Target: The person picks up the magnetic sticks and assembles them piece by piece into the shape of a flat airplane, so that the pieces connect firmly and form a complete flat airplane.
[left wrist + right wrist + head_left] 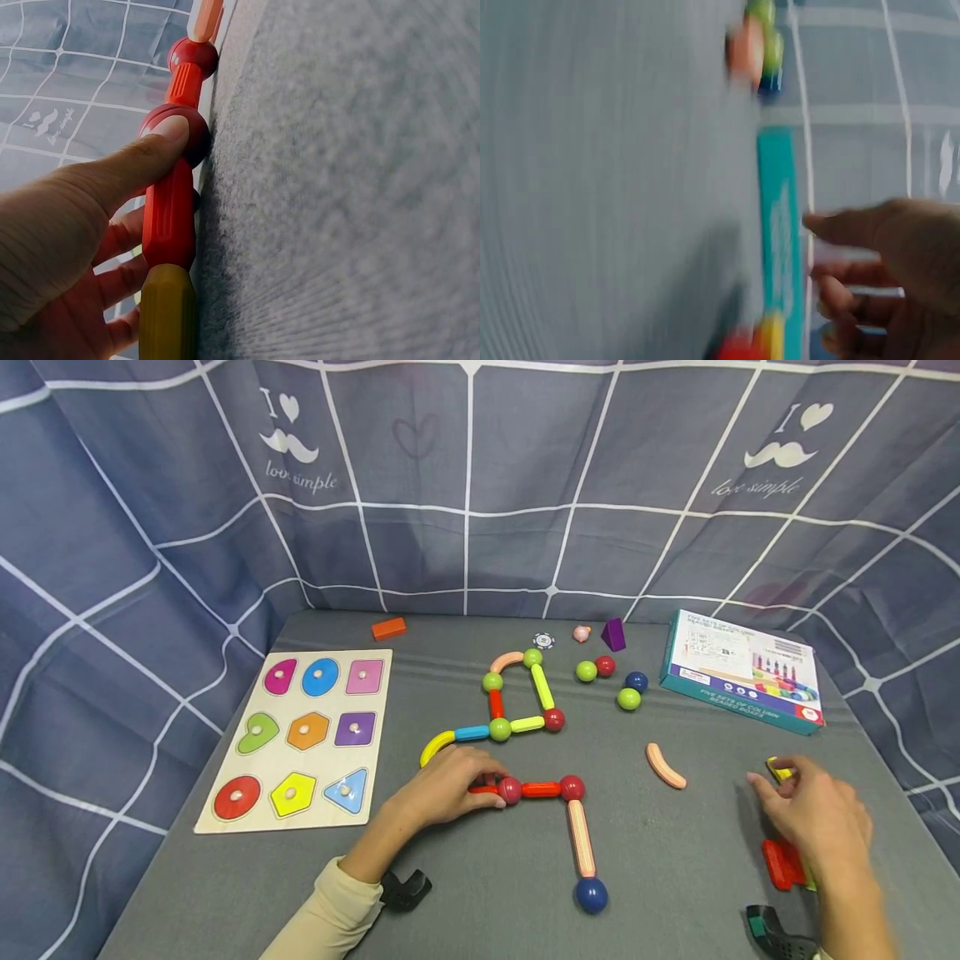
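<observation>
My left hand (450, 785) holds a red ball (510, 790) in a chain of magnetic sticks and balls. In the left wrist view the thumb (169, 131) presses on the ball and the fingers lie behind a red stick (169, 214), which meets a yellow stick (166, 311). From the held ball, another red stick (541, 790) leads to a second red ball (572, 787), a peach stick (581, 837) and a blue ball (591, 895). My right hand (825, 814) is over a yellow piece (780, 771) at the right, its fingers loosely bent with nothing between them in the blurred right wrist view.
A closed loop of sticks and green balls (500, 729) lies beyond the left hand. The shape puzzle board (300, 743) is at left, a teal box (742, 668) at back right. A curved peach stick (665, 766) and red pieces (782, 864) lie at right.
</observation>
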A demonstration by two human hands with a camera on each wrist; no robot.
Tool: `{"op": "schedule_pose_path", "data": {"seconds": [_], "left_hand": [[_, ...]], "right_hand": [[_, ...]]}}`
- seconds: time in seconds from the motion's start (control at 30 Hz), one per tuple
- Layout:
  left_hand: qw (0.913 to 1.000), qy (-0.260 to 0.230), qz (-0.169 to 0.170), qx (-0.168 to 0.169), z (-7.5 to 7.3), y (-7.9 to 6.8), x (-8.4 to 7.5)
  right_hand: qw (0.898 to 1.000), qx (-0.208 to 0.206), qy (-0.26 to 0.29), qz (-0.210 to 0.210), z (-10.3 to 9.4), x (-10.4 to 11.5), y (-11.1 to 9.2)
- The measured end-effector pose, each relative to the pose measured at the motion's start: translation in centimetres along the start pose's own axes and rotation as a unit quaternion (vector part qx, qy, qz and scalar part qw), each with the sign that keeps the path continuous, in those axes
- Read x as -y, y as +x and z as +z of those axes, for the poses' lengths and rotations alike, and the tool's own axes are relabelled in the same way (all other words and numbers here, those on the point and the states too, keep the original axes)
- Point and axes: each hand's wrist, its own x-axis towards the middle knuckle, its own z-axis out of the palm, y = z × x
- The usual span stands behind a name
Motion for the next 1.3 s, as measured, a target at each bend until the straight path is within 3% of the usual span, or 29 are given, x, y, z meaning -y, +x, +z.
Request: {"op": "schedule_pose_path", "data": {"seconds": [0.1,0.2,0.5,0.73,0.83,0.9,1.07,1.13,1.2,1.3], "left_hand": [[1.0,0.002,-0.003,0.001,0.0,0.0,-0.1],[1.0,0.002,-0.003,0.0,0.0,0.1,-0.1],[1.0,-0.004,0.003,0.0,0.1,0.3,-0.1],[1.0,-0.008,0.005,0.002,0.0,0.3,-0.2],[0.9999,-0.008,0.009,0.0,0.1,0.3,-0.1],[0.9999,-0.006,0.01,-0.001,0.1,0.2,-0.1],[0.9999,0.011,0.009,-0.008,0.1,0.0,-0.1],[0.9993,0.016,0.023,-0.024,0.1,0.0,-0.3],[0.9977,0.018,0.049,-0.043,0.1,0.0,-0.7],[0.9929,0.013,0.101,-0.062,0.1,0.1,-1.5]], "right_hand": [[0.994,-0.014,0.029,-0.102,1.0,3.1,-0.6],[0.986,0.005,0.044,-0.161,2.0,5.4,-0.6],[0.982,0.042,0.032,-0.183,3.8,6.6,-0.4],[0.968,0.041,0.081,-0.233,3.7,8.2,-2.3],[0.952,0.045,0.125,-0.277,3.2,9.6,-4.1],[0.934,0.06,0.165,-0.312,3.0,10.7,-5.4],[0.869,0.122,0.253,-0.408,3.7,13.4,-8.4],[0.849,0.133,0.263,-0.439,4.4,14.1,-9.2],[0.842,0.13,0.255,-0.457,5.1,14.6,-9.6],[0.847,0.117,0.233,-0.463,5.8,15.0,-9.9]]}}
